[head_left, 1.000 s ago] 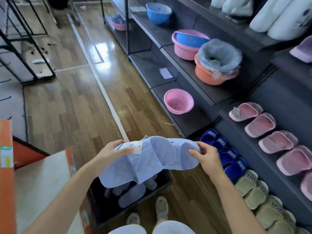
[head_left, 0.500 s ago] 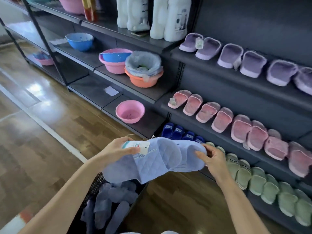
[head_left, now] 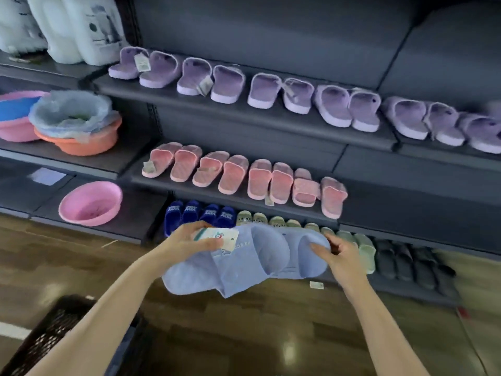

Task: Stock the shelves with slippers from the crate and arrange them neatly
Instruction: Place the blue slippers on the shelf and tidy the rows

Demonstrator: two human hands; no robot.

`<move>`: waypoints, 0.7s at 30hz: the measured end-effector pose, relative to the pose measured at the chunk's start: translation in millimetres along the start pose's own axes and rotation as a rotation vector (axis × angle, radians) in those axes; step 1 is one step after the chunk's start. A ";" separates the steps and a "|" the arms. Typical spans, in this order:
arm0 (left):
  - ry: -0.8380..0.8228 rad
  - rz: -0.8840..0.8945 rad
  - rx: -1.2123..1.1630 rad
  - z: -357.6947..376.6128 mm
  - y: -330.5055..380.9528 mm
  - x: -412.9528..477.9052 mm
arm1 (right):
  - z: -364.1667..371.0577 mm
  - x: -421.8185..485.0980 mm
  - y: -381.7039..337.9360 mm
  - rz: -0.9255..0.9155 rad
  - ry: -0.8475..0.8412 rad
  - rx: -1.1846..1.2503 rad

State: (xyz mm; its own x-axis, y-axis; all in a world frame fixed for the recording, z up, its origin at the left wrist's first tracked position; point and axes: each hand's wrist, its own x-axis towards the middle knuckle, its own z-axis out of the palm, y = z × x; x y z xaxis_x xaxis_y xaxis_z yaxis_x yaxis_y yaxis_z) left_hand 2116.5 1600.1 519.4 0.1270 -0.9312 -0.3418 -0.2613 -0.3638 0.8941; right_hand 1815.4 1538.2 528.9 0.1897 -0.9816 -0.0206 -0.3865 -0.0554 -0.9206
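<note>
I hold a pair of light blue slippers [head_left: 252,259] in front of the dark shelves. My left hand [head_left: 189,241] grips the left slipper at its white tag. My right hand [head_left: 339,256] grips the toe end of the right one. Purple slippers [head_left: 271,89] line the upper shelf [head_left: 244,115]. Pink slippers [head_left: 244,176] fill the left part of the middle shelf [head_left: 406,202], whose right part is bare. Navy, green and dark slippers [head_left: 363,248] sit along the bottom shelf. The black crate [head_left: 51,335] is at the lower left, its contents hidden.
Pink and orange plastic basins [head_left: 90,203] sit on the shelves at the left, one lined with a plastic bag. White bottles [head_left: 81,25] stand on the top left shelf. A small white tag [head_left: 316,285] lies near the bottom shelf edge. The floor is brown wood.
My view has swung right and toward the slipper shelves. Both hands keep the same hold on the blue pair, now in front of the bottom shelf. The crate has slid to the lower left corner.
</note>
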 end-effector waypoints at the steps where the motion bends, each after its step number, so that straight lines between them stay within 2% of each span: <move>1: -0.031 0.018 0.006 14.9 6.3 7.9 | -16.4 -1.6 7.9 0.006 0.016 -0.004; 9: -0.257 0.108 0.067 111.0 59.5 65.4 | -110.6 -8.4 54.5 0.052 0.181 -0.002; 21: -0.495 0.144 0.105 176.9 113.7 182.4 | -168.0 42.6 87.7 0.151 0.426 -0.021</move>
State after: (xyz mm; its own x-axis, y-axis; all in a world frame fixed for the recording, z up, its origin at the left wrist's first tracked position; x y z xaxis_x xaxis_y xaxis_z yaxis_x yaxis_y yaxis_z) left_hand 1940.7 1384.6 507.5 -0.3785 -0.8625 -0.3359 -0.3401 -0.2079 0.9171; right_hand 1637.9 1460.8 512.8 -0.2567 -0.9664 0.0123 -0.4008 0.0949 -0.9112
